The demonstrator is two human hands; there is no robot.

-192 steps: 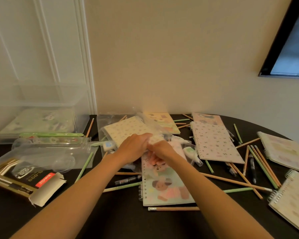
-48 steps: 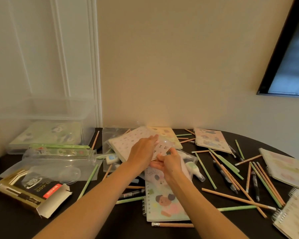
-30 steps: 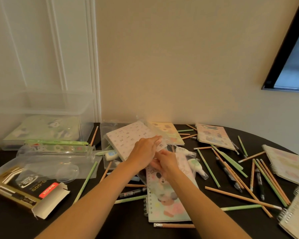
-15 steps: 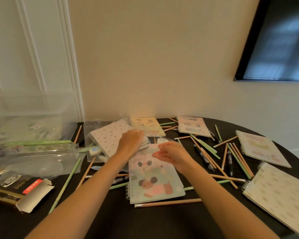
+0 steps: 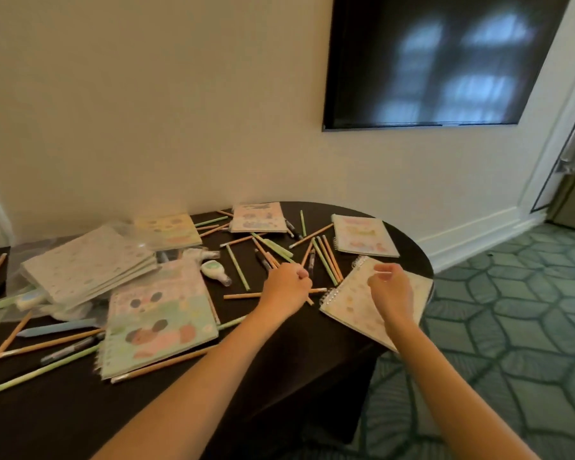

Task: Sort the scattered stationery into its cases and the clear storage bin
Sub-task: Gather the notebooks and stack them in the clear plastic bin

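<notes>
My left hand [image 5: 287, 283] is curled in a loose fist over the scattered wooden and pale-green pencils [image 5: 324, 258] on the dark round table [image 5: 279, 343]; whether it pinches one I cannot tell. My right hand [image 5: 390, 287], fingers loosely curled and empty, hovers above the pastel spiral-bound notebook [image 5: 356, 307] at the table's right edge.

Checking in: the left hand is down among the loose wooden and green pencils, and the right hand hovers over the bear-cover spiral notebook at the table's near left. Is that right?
Not quite. In the head view the right hand hovers over the pale spiral notebook at the round dark table's right edge, not the bear-cover spiral notebook. The left hand is down among the loose wooden and green pencils, as you said.
</notes>
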